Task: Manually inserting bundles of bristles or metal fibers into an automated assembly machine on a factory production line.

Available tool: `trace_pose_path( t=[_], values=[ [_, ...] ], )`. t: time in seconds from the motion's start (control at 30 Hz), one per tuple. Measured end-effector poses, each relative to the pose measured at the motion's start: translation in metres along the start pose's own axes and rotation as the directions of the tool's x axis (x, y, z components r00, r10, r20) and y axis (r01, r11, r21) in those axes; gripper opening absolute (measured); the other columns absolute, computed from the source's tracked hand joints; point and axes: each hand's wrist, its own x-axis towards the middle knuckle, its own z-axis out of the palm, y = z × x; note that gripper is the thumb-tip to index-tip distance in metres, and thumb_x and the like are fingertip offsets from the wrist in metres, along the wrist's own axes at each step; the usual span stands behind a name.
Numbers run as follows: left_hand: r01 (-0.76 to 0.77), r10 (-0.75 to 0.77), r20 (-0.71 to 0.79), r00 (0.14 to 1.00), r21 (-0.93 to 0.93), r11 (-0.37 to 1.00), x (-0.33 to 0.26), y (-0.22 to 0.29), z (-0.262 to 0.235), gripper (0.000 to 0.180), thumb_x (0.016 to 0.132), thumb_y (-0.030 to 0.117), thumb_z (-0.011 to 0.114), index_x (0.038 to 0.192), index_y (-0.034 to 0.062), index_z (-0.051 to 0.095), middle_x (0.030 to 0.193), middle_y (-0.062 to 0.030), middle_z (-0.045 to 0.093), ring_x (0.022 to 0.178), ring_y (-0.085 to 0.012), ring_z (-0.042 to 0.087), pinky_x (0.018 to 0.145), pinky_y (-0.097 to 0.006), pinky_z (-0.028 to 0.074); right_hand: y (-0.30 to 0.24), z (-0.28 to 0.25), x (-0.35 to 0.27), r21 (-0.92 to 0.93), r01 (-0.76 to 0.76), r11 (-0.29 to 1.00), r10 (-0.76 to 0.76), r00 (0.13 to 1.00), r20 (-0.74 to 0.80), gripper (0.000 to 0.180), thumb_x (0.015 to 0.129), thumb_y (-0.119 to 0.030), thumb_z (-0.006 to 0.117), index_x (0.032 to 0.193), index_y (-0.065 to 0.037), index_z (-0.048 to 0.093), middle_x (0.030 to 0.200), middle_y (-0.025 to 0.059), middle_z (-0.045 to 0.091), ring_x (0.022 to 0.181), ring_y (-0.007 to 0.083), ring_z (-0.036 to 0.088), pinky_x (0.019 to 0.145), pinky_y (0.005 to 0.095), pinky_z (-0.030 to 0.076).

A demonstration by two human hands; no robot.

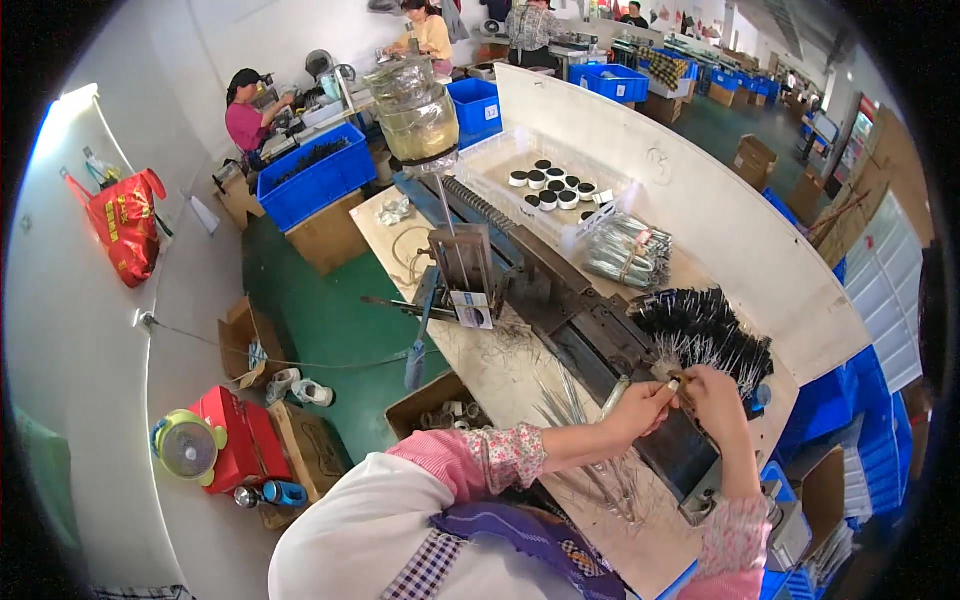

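The tabletop (480, 375) carries a long dark metal track (570, 320) running from the far left toward the person. Beside the track, at the near right, lies a fan-shaped pile of black brushes (715, 335) with wire stems. Both hands meet at the near edge of this pile. The left hand (640, 405) is pressed together, fingers pinching a thin wire stem. The right hand (712, 395) is also closed in a pinch on the same brush (678, 378), which sits between the two hands, just above the track.

Hazards, as judged: the stem is thin, so a loose pinch may let it slip into the loose wires (590, 450) scattered on the tabletop. A sleeve may drag the pile off the edge.

Containers: a clear tray (500, 155) holds round black-and-white caps (553, 185). A blue bin (315, 180) holds dark parts, kind not discernible. A cardboard box (435, 405) below the tabletop holds small pale items.
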Motion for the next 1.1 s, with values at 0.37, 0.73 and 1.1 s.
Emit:
trace_pose_path(
  t=[0.37, 0.73, 1.1],
  values=[
    [0.048, -0.051, -0.074, 0.996, -0.036, 0.998, -0.013, -0.001, 0.002, 0.030, 0.096, 0.029, 0.050, 0.078, 0.0066, 0.058, 0.055, 0.0036, 0.043, 0.043, -0.0073, 0.035, 0.040, -0.025, 0.027, -0.007, 0.003, -0.007, 0.519, -0.457, 0.722, 0.247, 0.871, 0.424, 0.013, 0.088, -0.006, 0.055, 0.084, 0.006, 0.059, 0.069, 0.0037, 0.060, 0.061, 0.0101, 0.057, 0.057, 0.0269, 0.048],
    [0.060, -0.056, 0.191, 0.980, -0.017, 0.998, -0.007, 0.010, 0.003, 0.072, 0.093, 0.065, 0.026, 0.114, 0.0006, 0.049, 0.107, -0.0115, 0.057, 0.102, -0.0214, 0.055, 0.091, -0.038, 0.043, 0.013, -0.004, 0.012, 0.616, -0.583, 0.529, 0.203, 0.792, 0.576, 0.022, 0.092, -0.016, 0.057, 0.103, 0.004, 0.060, 0.078, 0.0080, 0.063, 0.064, 0.0126, 0.061, 0.060, 0.0256, 0.051],
    [0.288, -0.097, 0.338, 0.936, -0.580, 0.762, -0.015, 0.016, 0.000, 0.096, 0.085, 0.076, 0.022, 0.135, -0.0050, 0.033, 0.138, -0.0182, 0.041, 0.133, -0.0310, 0.033, 0.111, -0.045, 0.025, -0.048, -0.008, -0.027, -0.062, 0.125, 0.990, -0.130, 0.988, -0.081, 0.041, 0.071, -0.013, 0.062, 0.112, -0.008, 0.064, 0.099, 0.0141, 0.055, 0.092, 0.0304, 0.056, 0.078, 0.0378, 0.044]
  ],
)
